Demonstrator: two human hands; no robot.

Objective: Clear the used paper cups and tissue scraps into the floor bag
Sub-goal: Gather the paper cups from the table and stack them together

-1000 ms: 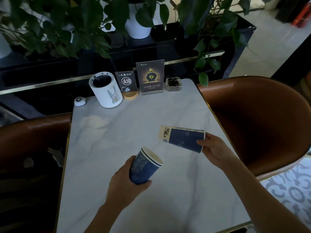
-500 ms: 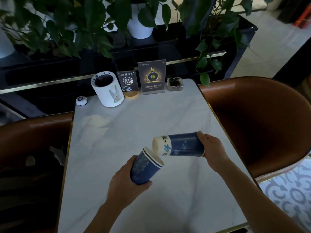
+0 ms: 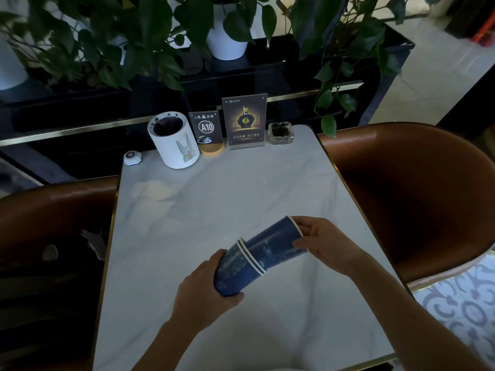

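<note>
Just above the near half of the marble table (image 3: 241,199), both hands hold a nested run of blue paper cups, tilted so it rises from lower left to upper right. The left hand (image 3: 203,293) is wrapped around the lower cups (image 3: 235,271), fingers curled under the base and thumb along the near side; two white rims show stacked close together at their mouth. The right hand (image 3: 326,245) grips the upper cup (image 3: 276,243) at its white-rimmed open end, fingertips on the rim and thumb against the wall, and that cup's base end is pushed into the mouth of the lower cups. Whether the stack touches the tabletop cannot be told. Along the far edge of the table stand a white cylindrical holder with a rabbit drawing (image 3: 174,141), a small sign marked A10 (image 3: 205,128) on a round wooden base, a taller acrylic card stand showing a bottle (image 3: 245,121), and a glass ashtray (image 3: 280,133). A small white call button (image 3: 132,158) sits at the far left corner. Brown leather chairs flank the table, one at the right (image 3: 417,194) and one at the left (image 3: 53,210). Behind the table, leafy potted plants (image 3: 150,41) hang over a dark counter, with a white pot (image 3: 226,44) among them. No tissue scraps can be made out on the table.
</note>
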